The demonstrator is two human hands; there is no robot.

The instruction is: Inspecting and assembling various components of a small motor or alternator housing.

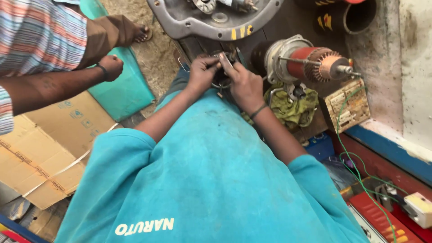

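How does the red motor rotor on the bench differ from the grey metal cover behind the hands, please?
The motor rotor is a red cylinder with copper-coloured windings and a thin shaft, lying on its side; the grey metal cover is a broad, flat, rounded plate. The rotor lies whole in view to the right of the hands; the cover is cut off by the picture's top edge. Both rest on the dark bench, untouched.

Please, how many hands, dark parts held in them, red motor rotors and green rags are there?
Hands: 3 (left hand, right hand, co-worker's hand)
Dark ring part: 1
Red motor rotor: 1
Green rag: 1
Total: 6
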